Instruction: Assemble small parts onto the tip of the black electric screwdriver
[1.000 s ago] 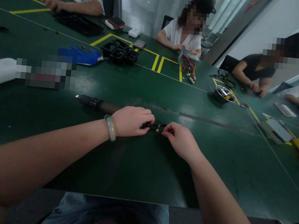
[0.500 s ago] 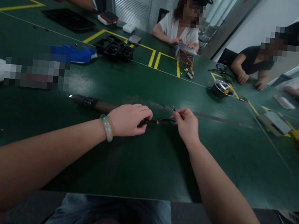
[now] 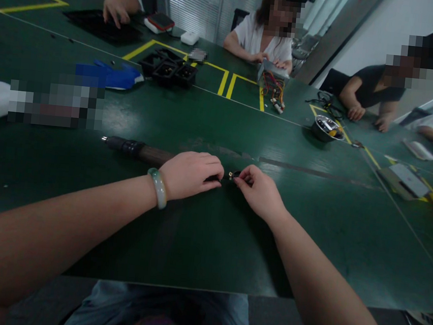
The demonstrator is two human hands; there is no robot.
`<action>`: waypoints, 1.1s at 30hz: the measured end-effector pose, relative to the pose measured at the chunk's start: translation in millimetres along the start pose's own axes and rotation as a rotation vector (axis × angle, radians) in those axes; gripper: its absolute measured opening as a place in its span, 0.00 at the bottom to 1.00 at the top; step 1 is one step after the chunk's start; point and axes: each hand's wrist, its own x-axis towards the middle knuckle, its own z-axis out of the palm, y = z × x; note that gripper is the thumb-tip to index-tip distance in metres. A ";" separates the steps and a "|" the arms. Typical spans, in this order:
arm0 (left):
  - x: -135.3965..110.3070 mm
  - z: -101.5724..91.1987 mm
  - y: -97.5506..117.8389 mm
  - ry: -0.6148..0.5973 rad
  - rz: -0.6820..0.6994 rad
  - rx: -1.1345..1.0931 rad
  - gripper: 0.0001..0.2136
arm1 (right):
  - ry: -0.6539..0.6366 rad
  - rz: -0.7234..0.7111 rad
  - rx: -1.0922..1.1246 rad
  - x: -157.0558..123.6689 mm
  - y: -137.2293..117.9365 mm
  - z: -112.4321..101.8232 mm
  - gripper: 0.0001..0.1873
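A long dark cylindrical device (image 3: pixel 150 153) lies on the green table, brown along the middle with a black collar and small silver prongs at its left end. My left hand (image 3: pixel 192 174), wearing a pale green bangle (image 3: pixel 158 188), curls over its right end, fingers closed around a black part. A short black wire with a small brass-coloured terminal (image 3: pixel 231 175) shows in the gap between my hands. My right hand (image 3: pixel 256 189) pinches that wire between thumb and fingertips, close to the left hand. The fingers hide most of the wire and the device's right end.
A blue cloth-like item (image 3: pixel 113 76) and black plastic parts (image 3: pixel 168 68) lie further back. A metal bowl (image 3: pixel 327 128) of small items stands at back right. Across the table one person handles a metal box with coloured wires (image 3: pixel 274 76); other people sit nearby.
My right hand has moved left and slightly down, bringing the wire close to my left hand. The left hand stays nearly in place. Across the table, a person's hand now rests on a black tray.
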 end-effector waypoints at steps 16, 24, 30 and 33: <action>-1.3 0.7 3.4 -0.033 -0.084 0.043 0.10 | -0.102 -0.091 -0.023 -6.1 -5.6 -9.1 0.05; -0.1 -0.8 6.8 -0.036 -0.062 0.102 0.07 | -0.059 -0.079 -0.096 -7.7 -6.6 -8.5 0.03; -0.4 0.8 8.1 -0.023 -0.052 0.085 0.05 | -0.103 -0.139 -0.110 -10.0 -8.0 -17.9 0.04; -0.8 2.2 6.8 -0.025 -0.061 0.058 0.06 | -0.126 -0.156 -0.114 -9.3 -7.1 -16.6 0.03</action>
